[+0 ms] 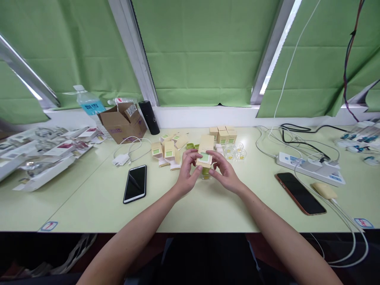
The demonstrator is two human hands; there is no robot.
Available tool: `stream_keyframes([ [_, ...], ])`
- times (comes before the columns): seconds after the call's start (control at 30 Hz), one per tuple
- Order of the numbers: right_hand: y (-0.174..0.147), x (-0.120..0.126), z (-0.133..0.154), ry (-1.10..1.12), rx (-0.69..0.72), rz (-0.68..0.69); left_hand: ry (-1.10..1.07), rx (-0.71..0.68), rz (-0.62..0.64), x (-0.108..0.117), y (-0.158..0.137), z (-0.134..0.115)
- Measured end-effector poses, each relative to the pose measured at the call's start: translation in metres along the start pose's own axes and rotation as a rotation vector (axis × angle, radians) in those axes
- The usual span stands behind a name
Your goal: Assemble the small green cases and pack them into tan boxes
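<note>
Between both hands is a small tan cardboard box (206,143) with a green-and-white label on its near side. My left hand (187,171) grips its left edge with bent fingers. My right hand (226,172) has its fingers on the right edge. Just below the box, a clear round container with a green piece (206,172) sits on the table, partly hidden by the hands. Other unfolded tan cartons (170,150) lie to the left. Closed tan boxes (223,135) stand behind on the right, near several clear round containers (235,152). Small green pieces (191,146) lie behind my left hand.
A phone (135,184) lies left, with a white charger (121,159) behind it. An open brown carton (123,123), a black bottle (149,118) and a water bottle (89,103) stand at the back. Rightward are another phone (300,193), a power strip (310,169) and loose cables.
</note>
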State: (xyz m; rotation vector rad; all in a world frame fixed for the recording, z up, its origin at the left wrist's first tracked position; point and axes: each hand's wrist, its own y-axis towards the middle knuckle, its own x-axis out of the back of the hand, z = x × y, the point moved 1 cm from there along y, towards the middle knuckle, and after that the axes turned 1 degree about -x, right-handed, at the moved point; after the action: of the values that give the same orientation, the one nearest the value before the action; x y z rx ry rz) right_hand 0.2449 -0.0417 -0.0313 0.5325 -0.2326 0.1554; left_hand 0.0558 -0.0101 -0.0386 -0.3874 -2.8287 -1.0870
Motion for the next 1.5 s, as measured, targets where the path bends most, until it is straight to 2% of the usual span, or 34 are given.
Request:
stream_keyframes([
  [0.33, 0.001, -0.002, -0.004, 0.013, 0.015, -0.040, 0.043, -0.053, -0.009, -0.001, 0.000, 0.000],
  [0.8, 0.002, -0.005, -0.006, 0.038, -0.019, -0.096, 0.181, -0.107, -0.106, -0.005, 0.001, 0.002],
  [0.93, 0.001, -0.005, -0.005, 0.011, -0.019, -0.094, 0.199, -0.099, -0.093, -0.004, 0.000, -0.002],
  [1.2, -0.003, -0.003, 0.003, -0.235, 0.039, 0.032, 0.250, -0.098, -0.042, 0.001, 0.000, -0.003],
  [1.37, -0.008, -0.007, 0.000, -0.497, 0.078, 0.124, 0.318, -0.067, -0.093, -0.001, 0.001, 0.004],
  [1.5, -0.010, -0.009, -0.001, -0.568, 0.150, 0.165, 0.342, 0.020, -0.205, -0.001, 0.002, 0.006],
])
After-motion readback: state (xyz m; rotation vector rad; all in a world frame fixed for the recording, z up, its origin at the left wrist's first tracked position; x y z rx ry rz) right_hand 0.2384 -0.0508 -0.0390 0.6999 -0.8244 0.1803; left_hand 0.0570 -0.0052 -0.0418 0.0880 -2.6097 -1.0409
